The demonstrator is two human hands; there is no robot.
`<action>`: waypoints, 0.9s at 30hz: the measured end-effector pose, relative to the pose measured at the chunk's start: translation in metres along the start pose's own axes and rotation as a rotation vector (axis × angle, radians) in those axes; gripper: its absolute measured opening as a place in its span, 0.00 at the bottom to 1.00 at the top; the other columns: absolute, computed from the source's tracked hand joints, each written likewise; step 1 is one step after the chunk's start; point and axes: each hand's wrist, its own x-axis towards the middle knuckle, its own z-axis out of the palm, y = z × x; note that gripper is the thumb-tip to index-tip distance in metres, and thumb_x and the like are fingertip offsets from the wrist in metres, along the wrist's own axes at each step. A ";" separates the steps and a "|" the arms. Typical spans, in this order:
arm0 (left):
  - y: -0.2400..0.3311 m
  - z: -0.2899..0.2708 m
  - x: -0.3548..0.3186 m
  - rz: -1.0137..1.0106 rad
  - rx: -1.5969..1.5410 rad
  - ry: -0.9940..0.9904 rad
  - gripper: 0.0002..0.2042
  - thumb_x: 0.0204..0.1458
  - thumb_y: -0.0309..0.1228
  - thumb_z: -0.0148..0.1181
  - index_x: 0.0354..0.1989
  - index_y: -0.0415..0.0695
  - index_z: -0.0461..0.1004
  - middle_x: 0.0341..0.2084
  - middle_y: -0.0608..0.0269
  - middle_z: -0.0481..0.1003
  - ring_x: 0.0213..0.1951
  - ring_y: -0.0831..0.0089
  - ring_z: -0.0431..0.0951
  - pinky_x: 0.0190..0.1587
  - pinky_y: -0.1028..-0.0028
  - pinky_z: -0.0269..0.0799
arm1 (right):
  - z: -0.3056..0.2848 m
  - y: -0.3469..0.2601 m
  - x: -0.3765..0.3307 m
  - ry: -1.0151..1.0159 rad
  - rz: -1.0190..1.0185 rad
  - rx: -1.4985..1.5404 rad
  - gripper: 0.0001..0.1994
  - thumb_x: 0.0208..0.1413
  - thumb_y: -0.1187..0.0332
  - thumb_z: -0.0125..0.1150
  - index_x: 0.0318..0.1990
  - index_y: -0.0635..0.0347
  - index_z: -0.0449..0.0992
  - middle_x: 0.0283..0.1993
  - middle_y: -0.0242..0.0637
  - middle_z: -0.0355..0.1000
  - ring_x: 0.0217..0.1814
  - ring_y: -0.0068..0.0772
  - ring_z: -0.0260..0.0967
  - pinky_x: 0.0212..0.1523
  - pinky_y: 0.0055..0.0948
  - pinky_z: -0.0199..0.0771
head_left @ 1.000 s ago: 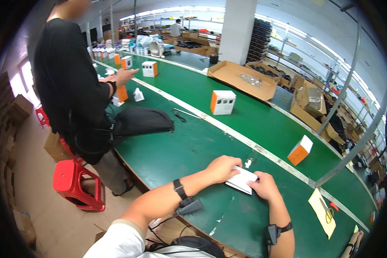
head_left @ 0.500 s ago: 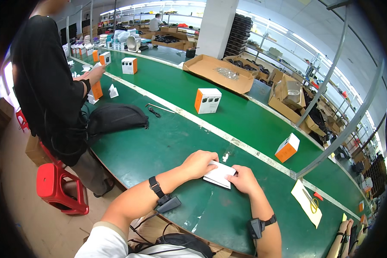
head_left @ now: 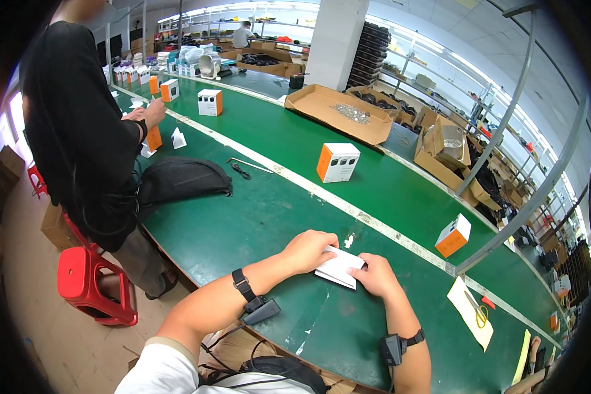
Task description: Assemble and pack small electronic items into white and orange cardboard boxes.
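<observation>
A small flat white carton [head_left: 340, 266] lies on the green table [head_left: 256, 217] in front of me. My left hand [head_left: 308, 249] rests on its left end with the fingers curled over the top edge. My right hand [head_left: 374, 274] presses on its right end. Both hands grip the carton between them. A black band with a small device sits on each wrist. A tiny white scrap [head_left: 349, 241] lies just beyond the carton.
An orange-and-white box [head_left: 337, 161] stands on the far belt, another [head_left: 454, 235] to the right. A black bag [head_left: 180, 178] lies at left beside a person in black [head_left: 79, 131]. A red stool [head_left: 85, 282] stands below. Scissors [head_left: 479, 314] rest on paper at right.
The view has shifted slightly, so the table and boxes sit a little differently. My hands have stayed on the white carton, with the fingers shifting a little on its edges.
</observation>
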 end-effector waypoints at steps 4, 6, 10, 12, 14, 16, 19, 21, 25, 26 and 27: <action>0.000 0.001 -0.004 -0.011 0.007 -0.015 0.10 0.52 0.31 0.67 0.40 0.42 0.78 0.36 0.49 0.81 0.42 0.47 0.80 0.45 0.55 0.75 | 0.003 0.004 0.000 0.019 -0.019 0.005 0.16 0.52 0.60 0.73 0.39 0.66 0.80 0.27 0.44 0.76 0.28 0.37 0.73 0.33 0.36 0.73; -0.001 0.001 -0.002 -0.006 0.004 -0.008 0.10 0.52 0.31 0.67 0.40 0.42 0.78 0.36 0.49 0.81 0.42 0.47 0.80 0.44 0.55 0.75 | 0.001 0.002 0.002 0.011 -0.014 -0.010 0.17 0.52 0.60 0.73 0.39 0.66 0.80 0.27 0.44 0.76 0.28 0.37 0.73 0.33 0.36 0.73; -0.003 0.000 -0.002 0.012 0.018 0.008 0.10 0.52 0.31 0.67 0.40 0.42 0.77 0.35 0.49 0.81 0.42 0.47 0.80 0.44 0.55 0.75 | 0.002 -0.001 -0.001 0.010 -0.013 0.003 0.17 0.52 0.61 0.73 0.40 0.66 0.79 0.27 0.44 0.76 0.28 0.37 0.73 0.33 0.37 0.72; -0.002 0.001 -0.002 0.005 0.014 -0.002 0.10 0.52 0.31 0.67 0.40 0.42 0.77 0.36 0.49 0.81 0.42 0.47 0.80 0.44 0.54 0.75 | 0.001 -0.001 -0.002 0.011 0.003 0.002 0.17 0.52 0.61 0.73 0.40 0.67 0.79 0.27 0.44 0.76 0.28 0.37 0.73 0.32 0.37 0.72; -0.001 0.002 0.000 -0.001 0.009 -0.011 0.10 0.52 0.31 0.67 0.40 0.42 0.77 0.36 0.49 0.81 0.42 0.47 0.80 0.44 0.54 0.75 | 0.000 0.002 0.000 0.013 -0.009 -0.001 0.17 0.52 0.61 0.73 0.40 0.66 0.79 0.27 0.44 0.76 0.28 0.37 0.73 0.32 0.37 0.72; 0.000 0.001 0.000 0.016 0.015 0.008 0.10 0.52 0.31 0.67 0.40 0.42 0.77 0.35 0.49 0.81 0.41 0.47 0.80 0.44 0.54 0.75 | 0.000 0.003 -0.001 0.013 -0.020 0.000 0.17 0.52 0.61 0.73 0.40 0.66 0.79 0.27 0.44 0.76 0.28 0.37 0.73 0.32 0.37 0.72; -0.002 0.003 0.000 0.008 0.011 0.007 0.10 0.52 0.31 0.67 0.40 0.42 0.77 0.35 0.49 0.80 0.41 0.47 0.80 0.44 0.54 0.75 | 0.000 0.002 0.000 0.003 -0.006 -0.006 0.16 0.52 0.61 0.73 0.40 0.66 0.79 0.27 0.44 0.76 0.28 0.37 0.73 0.33 0.37 0.72; -0.004 0.004 0.000 0.011 0.006 0.006 0.10 0.52 0.31 0.67 0.40 0.42 0.77 0.35 0.49 0.80 0.41 0.47 0.80 0.44 0.54 0.75 | 0.002 0.000 -0.002 0.000 0.006 0.017 0.17 0.52 0.61 0.73 0.39 0.66 0.79 0.27 0.44 0.76 0.28 0.38 0.73 0.33 0.37 0.73; -0.002 0.003 -0.002 0.016 0.018 -0.003 0.10 0.52 0.31 0.67 0.40 0.42 0.77 0.35 0.49 0.80 0.41 0.47 0.80 0.44 0.54 0.75 | 0.003 0.008 0.000 0.021 -0.015 -0.005 0.17 0.51 0.60 0.73 0.39 0.66 0.79 0.27 0.45 0.76 0.28 0.39 0.74 0.33 0.37 0.73; -0.002 0.003 -0.002 0.015 0.018 -0.003 0.10 0.52 0.31 0.67 0.40 0.42 0.77 0.35 0.49 0.80 0.41 0.47 0.80 0.44 0.54 0.75 | 0.003 0.008 0.000 0.018 -0.017 0.000 0.17 0.51 0.60 0.73 0.39 0.66 0.79 0.27 0.45 0.76 0.28 0.39 0.74 0.33 0.37 0.73; -0.001 0.003 -0.002 0.010 0.017 -0.004 0.10 0.52 0.30 0.67 0.41 0.42 0.77 0.35 0.49 0.80 0.41 0.47 0.80 0.44 0.54 0.75 | 0.004 0.009 0.000 0.016 -0.021 0.005 0.18 0.51 0.59 0.73 0.39 0.66 0.79 0.27 0.45 0.76 0.28 0.39 0.74 0.33 0.37 0.73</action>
